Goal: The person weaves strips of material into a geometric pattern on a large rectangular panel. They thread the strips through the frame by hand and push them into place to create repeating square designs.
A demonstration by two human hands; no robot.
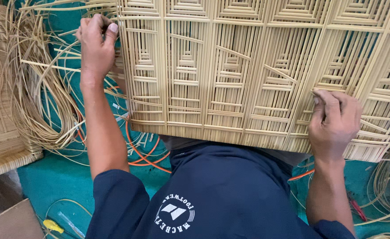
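Two hands work one woven cane panel [257,66], which fills the centre and right of the frame and rests over the person's lap. Its long axis runs left to right; most strands run up and down the frame. The left hand [96,46], upper left, has its fingers curled around the panel's left edge, thumb on top. The right hand [334,124], lower right, lies on the panel near its bottom edge, thumb and forefinger pinched on a thin strand [312,92] that points up and left. Loose cane coils [35,102] crowd the left edge. An orange cord [144,155] lies below on the green floor [53,177]. A second panel [0,132] sits far left.
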